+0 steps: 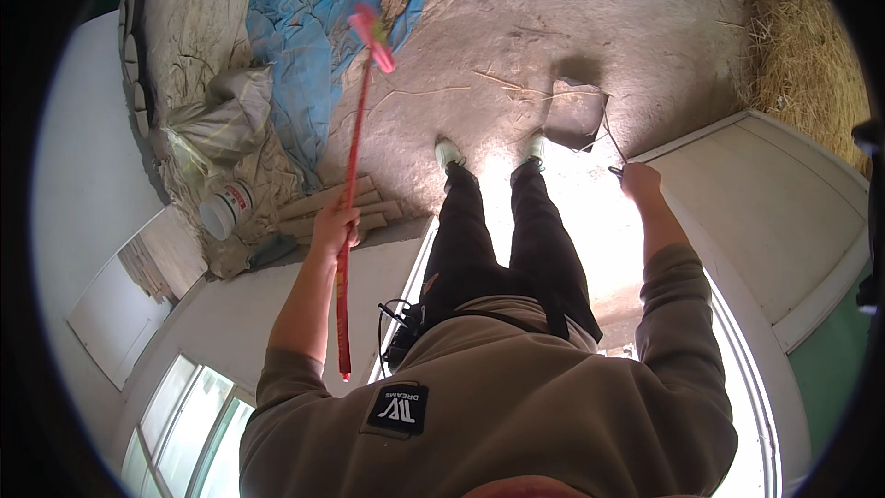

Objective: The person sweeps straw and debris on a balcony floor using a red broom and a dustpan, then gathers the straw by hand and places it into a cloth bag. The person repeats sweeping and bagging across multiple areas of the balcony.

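My left hand (335, 227) is closed around the long red handle of what looks like a broom (355, 145). Its blurred pink head (372, 38) points away from me, over the floor near the blue sheet; whether it touches the floor I cannot tell. My right hand (641, 180) grips the dark upper end of a thin handle. That handle runs down to a scoop-shaped dustpan (575, 111), just in front of my right shoe (535, 146). The dustpan casts a shadow beyond it, and its contents cannot be made out. My left shoe (449, 152) stands between broom and dustpan.
A crumpled blue tarpaulin (297, 76), a pale sack (235, 114), a white bucket (227, 209) and wooden boards (325, 209) lie at left. Straw (802, 55) is heaped at right, beyond an opened door panel (767, 200). Loose stalks (508, 81) lie on the floor ahead.
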A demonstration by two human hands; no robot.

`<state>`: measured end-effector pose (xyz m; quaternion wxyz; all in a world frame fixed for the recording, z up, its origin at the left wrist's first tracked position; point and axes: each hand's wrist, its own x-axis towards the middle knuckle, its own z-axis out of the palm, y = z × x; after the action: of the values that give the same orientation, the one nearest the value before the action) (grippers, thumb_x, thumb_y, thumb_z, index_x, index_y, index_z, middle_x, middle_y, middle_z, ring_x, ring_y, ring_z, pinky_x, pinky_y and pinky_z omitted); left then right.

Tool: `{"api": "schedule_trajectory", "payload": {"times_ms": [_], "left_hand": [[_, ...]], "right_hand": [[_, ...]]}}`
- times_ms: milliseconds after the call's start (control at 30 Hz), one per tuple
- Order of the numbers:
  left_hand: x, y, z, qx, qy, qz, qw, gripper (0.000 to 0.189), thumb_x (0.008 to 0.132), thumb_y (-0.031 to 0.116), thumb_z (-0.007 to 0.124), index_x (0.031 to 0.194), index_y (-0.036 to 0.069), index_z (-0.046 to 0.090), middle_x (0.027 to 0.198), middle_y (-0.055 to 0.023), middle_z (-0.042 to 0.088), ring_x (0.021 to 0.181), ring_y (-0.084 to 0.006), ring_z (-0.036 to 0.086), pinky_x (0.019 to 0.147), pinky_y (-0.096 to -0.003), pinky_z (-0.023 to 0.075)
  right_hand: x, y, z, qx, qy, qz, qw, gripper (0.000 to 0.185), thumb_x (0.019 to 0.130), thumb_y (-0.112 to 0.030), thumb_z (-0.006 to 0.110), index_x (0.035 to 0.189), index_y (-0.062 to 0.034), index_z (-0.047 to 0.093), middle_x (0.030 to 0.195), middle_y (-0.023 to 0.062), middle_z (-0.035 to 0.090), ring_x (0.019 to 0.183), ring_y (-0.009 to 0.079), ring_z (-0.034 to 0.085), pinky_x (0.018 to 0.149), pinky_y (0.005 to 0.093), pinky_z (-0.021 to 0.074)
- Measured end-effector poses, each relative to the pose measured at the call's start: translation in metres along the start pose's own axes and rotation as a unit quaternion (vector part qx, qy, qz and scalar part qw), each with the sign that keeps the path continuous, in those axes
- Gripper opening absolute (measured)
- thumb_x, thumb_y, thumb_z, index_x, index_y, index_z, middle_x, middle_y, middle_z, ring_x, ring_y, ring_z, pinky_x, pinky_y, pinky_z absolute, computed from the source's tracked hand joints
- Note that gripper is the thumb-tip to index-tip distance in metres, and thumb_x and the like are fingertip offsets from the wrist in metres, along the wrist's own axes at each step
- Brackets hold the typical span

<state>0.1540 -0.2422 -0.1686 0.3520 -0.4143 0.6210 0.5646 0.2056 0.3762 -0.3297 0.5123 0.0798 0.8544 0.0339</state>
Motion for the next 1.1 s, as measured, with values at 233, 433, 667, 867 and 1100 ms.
{"api": "schedule_trajectory", "payload": {"times_ms": [233, 433, 667, 867, 1100], "left_hand": [[0.018, -0.056, -0.065, 0.112, 0.208, -0.094, 0.967, 0.017, 0.102, 0.027, 0.053, 0.095, 0.011, 0.05, 0.066, -0.0013, 0.049, 0.043, -0.012, 0.042, 0.039, -0.0306, 0.0356], [0.144, -0.06, -0.066, 0.037, 0.173, -0.116, 0.977, 0.013, 0.096, 0.019, 0.06, 0.096, 0.01, 0.05, 0.061, -0.0009, 0.045, 0.045, -0.0145, 0.045, 0.039, -0.0327, 0.0399], [0.128, -0.069, 0.069, 0.04, 0.044, -0.156, 0.986, 0.007, 0.091, 0.004, 0.056, 0.095, 0.008, 0.052, 0.057, 0.0, 0.04, 0.042, -0.0144, 0.041, 0.037, -0.0322, 0.038], [0.006, -0.017, 0.042, -0.01, -0.044, -0.168, 0.985, 0.01, 0.095, 0.01, 0.059, 0.101, 0.011, 0.052, 0.058, 0.0036, 0.041, 0.039, -0.01, 0.036, 0.037, -0.0291, 0.0344], [0.022, -0.032, -0.011, 0.105, 0.11, -0.129, 0.98, 0.008, 0.094, 0.009, 0.06, 0.095, 0.011, 0.052, 0.061, 0.0003, 0.046, 0.041, -0.0112, 0.041, 0.037, -0.0297, 0.0341]], "right_hand": [[0.008, 0.002, 0.006, 0.009, 0.012, 0.016, 1.0, 0.025, 0.096, -0.025, 0.057, 0.106, -0.0097, 0.074, 0.107, 0.0122, 0.074, 0.101, 0.0312, 0.072, 0.083, 0.0454, 0.0578], [0.015, 0.007, 0.002, 0.02, 0.035, 0.04, 0.998, 0.026, 0.098, -0.029, 0.055, 0.108, -0.0136, 0.073, 0.108, 0.0116, 0.074, 0.104, 0.031, 0.07, 0.084, 0.0458, 0.0575], [0.021, 0.011, -0.008, 0.055, 0.063, 0.049, 0.995, 0.027, 0.098, -0.033, 0.056, 0.105, -0.0128, 0.073, 0.109, 0.0131, 0.073, 0.106, 0.0323, 0.069, 0.085, 0.0476, 0.0565], [0.022, 0.023, -0.012, 0.051, 0.051, 0.047, 0.996, 0.029, 0.096, -0.037, 0.06, 0.107, -0.0129, 0.073, 0.11, 0.0139, 0.073, 0.107, 0.0333, 0.069, 0.085, 0.048, 0.0565], [0.036, 0.035, -0.004, 0.059, 0.055, 0.036, 0.996, 0.03, 0.097, -0.039, 0.059, 0.107, -0.0129, 0.071, 0.108, 0.0145, 0.072, 0.105, 0.0351, 0.068, 0.086, 0.0484, 0.055]]}}
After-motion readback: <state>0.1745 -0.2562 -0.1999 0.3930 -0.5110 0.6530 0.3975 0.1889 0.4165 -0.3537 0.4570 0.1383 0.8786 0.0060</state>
